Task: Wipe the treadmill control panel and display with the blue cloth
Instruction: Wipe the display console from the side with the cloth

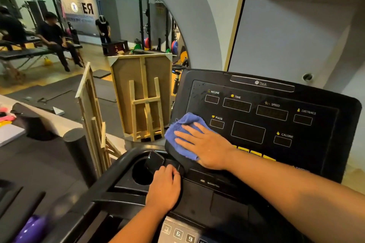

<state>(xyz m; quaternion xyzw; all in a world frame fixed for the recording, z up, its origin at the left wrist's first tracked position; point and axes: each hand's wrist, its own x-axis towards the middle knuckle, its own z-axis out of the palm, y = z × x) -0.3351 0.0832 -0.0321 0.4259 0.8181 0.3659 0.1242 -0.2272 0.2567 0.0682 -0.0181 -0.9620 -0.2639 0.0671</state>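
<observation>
A: Where is the display (262, 112) open?

B: To the right of the right hand (205, 144), from the PULSE window across to DISTANCE and CALORIE, and up to the top edge.

A: And what blocks the lower part?

B: The right forearm crosses the lower panel. The blue cloth (182, 134) under the palm covers the left corner. The left hand (164, 189) rests on the ledge beside the cup holder (141, 173).

A: Off the left edge?

B: A wooden easel (145, 108) stands near it.

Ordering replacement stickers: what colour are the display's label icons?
Yellow, as on the PULSE heart icon on the display; head view shows it.
</observation>
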